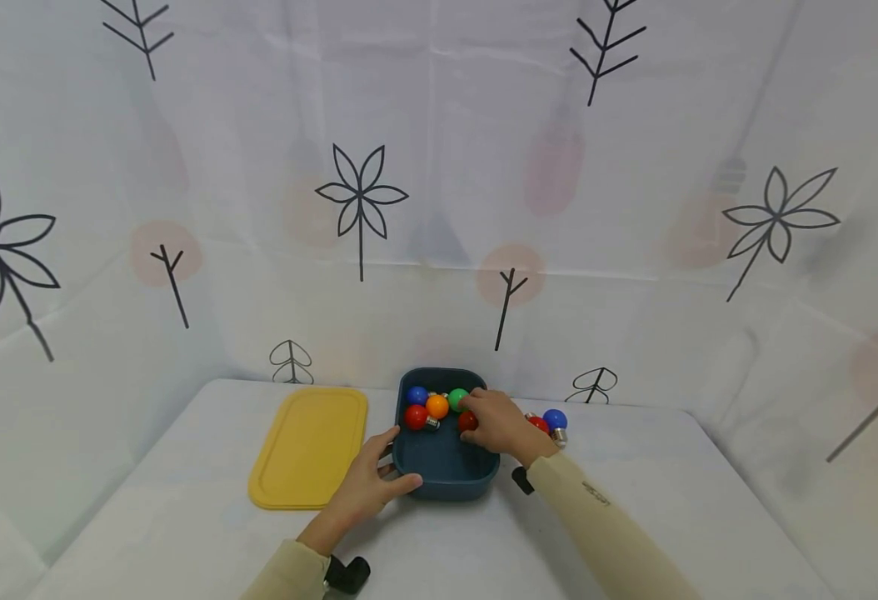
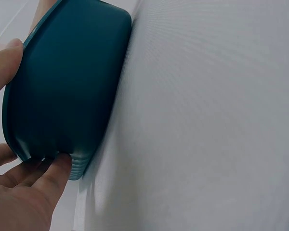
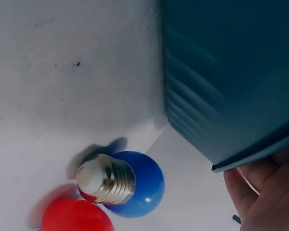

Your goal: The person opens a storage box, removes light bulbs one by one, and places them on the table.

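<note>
A dark teal plastic box [image 1: 446, 492] stands on the white table in the head view. My left hand [image 1: 367, 483] grips its near left corner, thumb at the front rim and fingers along the side; the left wrist view shows these fingers [image 2: 53, 178] against the box wall. My right hand [image 1: 499, 421] reaches over the right rim and holds a red light bulb [image 1: 467, 422] between thumb and fingers inside the box. Beside that bulb lies a green bulb [image 1: 457, 399]. Further left in the box are an orange bulb [image 1: 436, 407], a blue bulb [image 1: 417, 396] and another red bulb [image 1: 415, 417].
A yellow lid [image 1: 310, 450] lies flat to the left of the box. Right of the box, partly behind my right wrist, a blue bulb [image 3: 139, 185] and a red bulb [image 3: 77, 216] lie on the table. A patterned white cloth [image 1: 431, 208] hangs behind the table.
</note>
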The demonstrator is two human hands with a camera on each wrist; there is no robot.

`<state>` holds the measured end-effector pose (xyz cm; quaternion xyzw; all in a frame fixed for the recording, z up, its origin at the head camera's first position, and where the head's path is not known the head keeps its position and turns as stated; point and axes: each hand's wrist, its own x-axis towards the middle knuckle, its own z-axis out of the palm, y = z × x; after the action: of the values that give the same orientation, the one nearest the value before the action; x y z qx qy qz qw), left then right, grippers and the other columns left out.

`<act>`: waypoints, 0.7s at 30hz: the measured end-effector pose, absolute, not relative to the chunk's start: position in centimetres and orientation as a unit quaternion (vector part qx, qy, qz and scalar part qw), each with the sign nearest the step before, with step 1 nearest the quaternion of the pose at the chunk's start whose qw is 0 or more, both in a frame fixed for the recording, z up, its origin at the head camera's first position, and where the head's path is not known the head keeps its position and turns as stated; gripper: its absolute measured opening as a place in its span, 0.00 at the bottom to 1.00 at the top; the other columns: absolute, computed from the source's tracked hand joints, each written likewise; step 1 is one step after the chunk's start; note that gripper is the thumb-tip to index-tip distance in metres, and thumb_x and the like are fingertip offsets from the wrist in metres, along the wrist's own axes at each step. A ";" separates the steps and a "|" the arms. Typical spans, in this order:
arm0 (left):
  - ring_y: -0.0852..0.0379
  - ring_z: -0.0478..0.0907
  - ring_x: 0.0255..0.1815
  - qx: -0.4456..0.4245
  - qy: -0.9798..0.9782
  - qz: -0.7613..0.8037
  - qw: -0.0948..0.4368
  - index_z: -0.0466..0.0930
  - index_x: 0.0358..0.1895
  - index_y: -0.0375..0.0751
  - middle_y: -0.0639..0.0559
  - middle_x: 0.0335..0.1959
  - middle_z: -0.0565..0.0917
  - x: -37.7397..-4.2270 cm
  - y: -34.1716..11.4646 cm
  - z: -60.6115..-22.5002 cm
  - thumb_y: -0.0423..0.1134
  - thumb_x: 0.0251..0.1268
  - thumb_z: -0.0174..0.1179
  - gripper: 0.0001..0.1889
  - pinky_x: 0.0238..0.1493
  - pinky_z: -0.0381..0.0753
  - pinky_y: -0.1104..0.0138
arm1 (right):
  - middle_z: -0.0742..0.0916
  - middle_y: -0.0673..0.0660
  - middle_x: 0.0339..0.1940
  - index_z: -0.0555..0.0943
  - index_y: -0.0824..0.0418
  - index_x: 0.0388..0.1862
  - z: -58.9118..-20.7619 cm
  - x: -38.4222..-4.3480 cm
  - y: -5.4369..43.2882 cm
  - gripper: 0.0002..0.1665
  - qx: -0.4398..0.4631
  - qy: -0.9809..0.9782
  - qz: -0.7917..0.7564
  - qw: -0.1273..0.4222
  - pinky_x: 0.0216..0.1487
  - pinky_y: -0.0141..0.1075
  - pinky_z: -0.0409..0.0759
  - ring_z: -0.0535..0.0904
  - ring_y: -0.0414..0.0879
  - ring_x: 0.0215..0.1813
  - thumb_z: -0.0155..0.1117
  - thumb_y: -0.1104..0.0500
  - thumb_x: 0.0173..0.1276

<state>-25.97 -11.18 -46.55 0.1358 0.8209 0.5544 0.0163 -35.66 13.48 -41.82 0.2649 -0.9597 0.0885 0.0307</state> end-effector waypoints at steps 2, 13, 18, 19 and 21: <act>0.39 0.60 0.69 0.136 0.820 0.556 0.018 0.53 0.74 0.40 0.39 0.71 0.58 -26.0 -11.2 -46.6 0.50 0.54 0.70 0.47 0.63 0.70 0.52 | 0.81 0.52 0.47 0.80 0.55 0.55 -41.7 -35.6 13.2 0.27 0.269 -0.960 0.075 0.029 0.57 0.48 0.74 0.75 0.51 0.51 0.73 0.49 0.57; 0.40 0.61 0.69 0.129 0.823 0.552 0.020 0.54 0.74 0.41 0.40 0.71 0.59 -25.9 -11.1 -46.4 0.52 0.53 0.70 0.48 0.63 0.70 0.52 | 0.79 0.54 0.52 0.78 0.55 0.59 -41.9 -34.8 11.9 0.28 0.282 -0.953 0.110 -0.030 0.52 0.44 0.81 0.75 0.48 0.50 0.72 0.54 0.59; 0.40 0.61 0.69 0.130 0.823 0.553 0.019 0.54 0.74 0.42 0.39 0.71 0.59 -25.8 -11.1 -46.3 0.52 0.53 0.70 0.48 0.62 0.70 0.52 | 0.80 0.53 0.51 0.79 0.56 0.57 -41.9 -34.5 11.5 0.26 0.299 -0.947 0.113 -0.029 0.54 0.43 0.80 0.75 0.47 0.50 0.72 0.56 0.59; 0.40 0.61 0.69 0.130 0.823 0.553 0.018 0.54 0.74 0.42 0.40 0.71 0.59 -25.8 -11.1 -46.3 0.52 0.53 0.70 0.47 0.62 0.70 0.52 | 0.80 0.53 0.51 0.79 0.56 0.57 -41.9 -34.5 11.4 0.26 0.303 -0.946 0.113 -0.028 0.55 0.43 0.79 0.75 0.46 0.50 0.72 0.56 0.59; 0.41 0.61 0.69 0.128 0.823 0.553 0.019 0.54 0.74 0.42 0.40 0.71 0.59 -25.8 -11.2 -46.3 0.50 0.54 0.70 0.47 0.62 0.70 0.52 | 0.80 0.52 0.50 0.80 0.56 0.55 -42.0 -34.5 11.3 0.25 0.310 -0.944 0.111 -0.027 0.55 0.43 0.79 0.74 0.46 0.50 0.73 0.56 0.58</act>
<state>-25.80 -11.19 -46.27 0.1282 0.8232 0.5527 0.0188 -34.48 11.28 -42.00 0.3102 -0.9438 0.1112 -0.0268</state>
